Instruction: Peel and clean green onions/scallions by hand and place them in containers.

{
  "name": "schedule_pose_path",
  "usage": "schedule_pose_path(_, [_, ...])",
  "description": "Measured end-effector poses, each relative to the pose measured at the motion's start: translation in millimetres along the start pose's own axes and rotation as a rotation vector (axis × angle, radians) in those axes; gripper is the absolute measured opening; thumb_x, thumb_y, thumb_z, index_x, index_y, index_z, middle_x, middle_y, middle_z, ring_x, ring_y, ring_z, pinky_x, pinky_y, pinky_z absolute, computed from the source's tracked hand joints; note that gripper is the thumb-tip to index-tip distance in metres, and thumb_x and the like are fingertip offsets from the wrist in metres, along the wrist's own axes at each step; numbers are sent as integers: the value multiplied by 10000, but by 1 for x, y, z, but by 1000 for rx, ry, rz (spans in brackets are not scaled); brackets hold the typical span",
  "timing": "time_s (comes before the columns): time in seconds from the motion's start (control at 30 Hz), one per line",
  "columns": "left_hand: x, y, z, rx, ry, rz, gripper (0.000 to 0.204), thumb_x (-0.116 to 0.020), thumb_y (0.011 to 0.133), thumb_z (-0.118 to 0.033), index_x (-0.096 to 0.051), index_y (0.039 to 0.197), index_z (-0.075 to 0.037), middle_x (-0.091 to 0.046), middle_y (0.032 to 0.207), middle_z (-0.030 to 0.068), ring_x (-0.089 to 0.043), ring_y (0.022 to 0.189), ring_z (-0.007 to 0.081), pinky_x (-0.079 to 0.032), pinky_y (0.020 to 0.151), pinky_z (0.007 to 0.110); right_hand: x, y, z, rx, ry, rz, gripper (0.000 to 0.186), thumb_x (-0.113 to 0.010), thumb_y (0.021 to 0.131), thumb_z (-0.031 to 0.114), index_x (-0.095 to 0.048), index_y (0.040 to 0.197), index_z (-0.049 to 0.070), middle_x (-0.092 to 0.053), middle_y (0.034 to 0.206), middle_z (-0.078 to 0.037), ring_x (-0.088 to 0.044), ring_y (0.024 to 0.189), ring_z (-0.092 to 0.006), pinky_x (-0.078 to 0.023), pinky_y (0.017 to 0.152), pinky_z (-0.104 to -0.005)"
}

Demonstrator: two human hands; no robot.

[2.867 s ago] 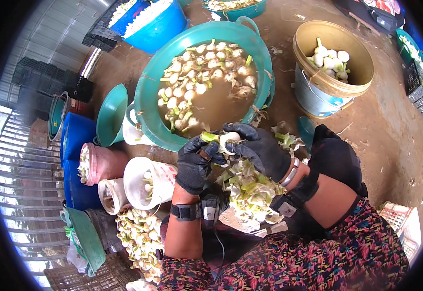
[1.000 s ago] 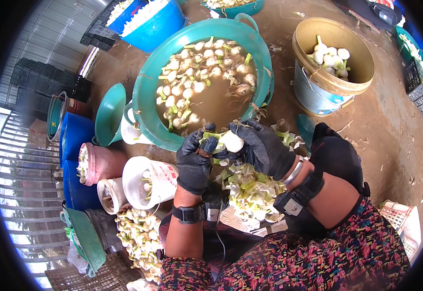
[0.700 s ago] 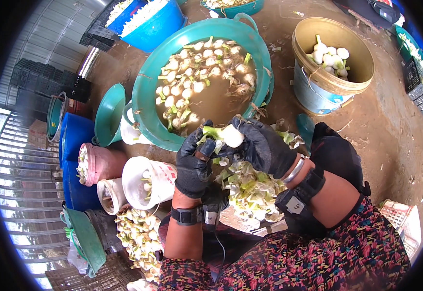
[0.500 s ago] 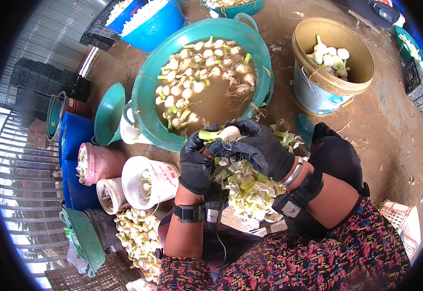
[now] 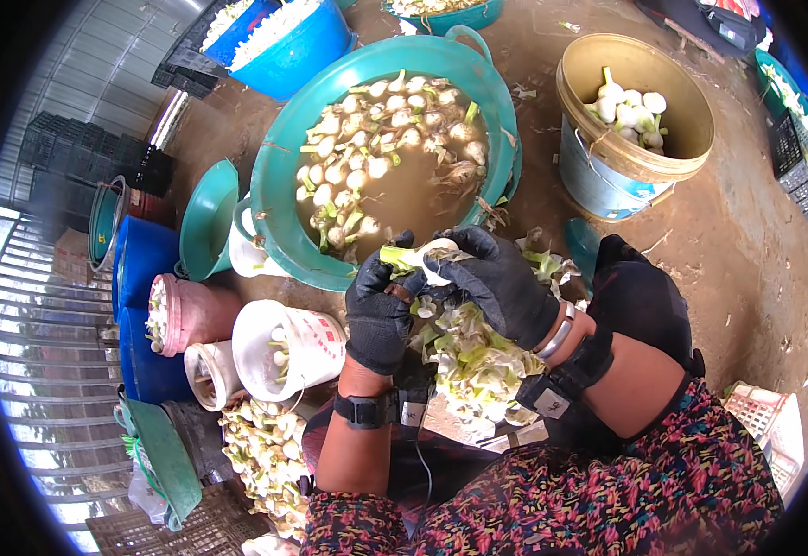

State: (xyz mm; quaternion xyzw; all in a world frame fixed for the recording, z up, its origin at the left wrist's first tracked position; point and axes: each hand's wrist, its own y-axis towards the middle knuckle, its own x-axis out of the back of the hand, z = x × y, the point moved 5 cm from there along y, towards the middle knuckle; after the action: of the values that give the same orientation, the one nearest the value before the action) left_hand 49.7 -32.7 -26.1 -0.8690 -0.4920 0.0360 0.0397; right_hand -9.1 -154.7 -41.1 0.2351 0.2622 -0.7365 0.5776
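Both my hands, in black gloves, meet over the near rim of a large green tub (image 5: pixel 269 157). Between them is a garlic bulb (image 5: pixel 435 259), white, with its cut green stem pointing left. My left hand (image 5: pixel 376 317) is closed around the stem end. Something small and brown shows at its thumb side; I cannot make out what it is. My right hand (image 5: pixel 508 292) pinches the bulb's right side, and a pale skin layer there looks partly loosened. In the tub, several garlic bulbs (image 5: pixel 357 176) float in murky brown water.
A heap of peeled skins (image 5: pixel 478 357) lies below my hands. A tan-rimmed bucket (image 5: pixel 598 176) with white bulbs stands at right. To the left are a white bucket (image 5: pixel 260 361), a pink bucket (image 5: pixel 202 310) and a pile of untrimmed garlic (image 5: pixel 269 454). Black crates (image 5: pixel 79 157) stand farther off.
My right hand has shifted slightly and its fingers have moved over the bulb, which is turned a little. More white surface shows on it. My left hand keeps its hold on the stem.
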Motion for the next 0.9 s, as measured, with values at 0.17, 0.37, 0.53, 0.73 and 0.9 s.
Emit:
schedule_pose_path(0.17, [1, 3, 1, -135, 119, -2, 405, -509, 805, 54, -463, 1204, 7, -580, 1009, 64, -558, 887, 122, -480, 732, 248, -4, -2, -4, 239, -294, -59, 260, -604, 799, 108, -509, 1009, -14, -592, 845, -60, -569, 751, -82, -473, 632, -217])
schedule_pose_path(0.37, [-1, 7, 4, -113, 311, 26, 481, -475, 753, 108, -434, 1220, 2, -561, 1065, 88, -546, 940, 140, -446, 819, 258, 4, 2, -6, -55, -444, -108, 290, -550, 842, 208, -518, 1024, -16, -578, 776, -60, -546, 627, -85, -442, 540, -221])
schedule_pose_path(0.53, [-1, 8, 3, -297, 505, 37, 513, -506, 732, 119, -434, 1226, 1, -572, 1051, 75, -554, 917, 135, -451, 800, 254, -4, -8, 8, -209, -194, 121, 255, -450, 899, 207, -535, 1028, 3, -543, 709, -19, -484, 522, -73, -400, 460, -209])
schedule_pose_path(0.73, [0, 4, -1, -56, 23, 73, 448, -552, 801, -33, -428, 1230, 10, -567, 1064, 92, -563, 933, 158, -487, 789, 290, 12, 3, 5, -73, -124, 66, 255, -451, 912, 259, -538, 987, 31, -546, 710, -14, -519, 558, -74, -452, 503, -211])
schedule_pose_path(0.9, [7, 1, -9, -61, -49, 46, 391, -562, 818, -139, -470, 1162, 22, -560, 1047, 107, -580, 873, 169, -501, 737, 290, -2, -1, 0, -343, 378, 42, 288, -477, 900, 293, -537, 961, 18, -557, 713, -33, -526, 560, -76, -457, 498, -207])
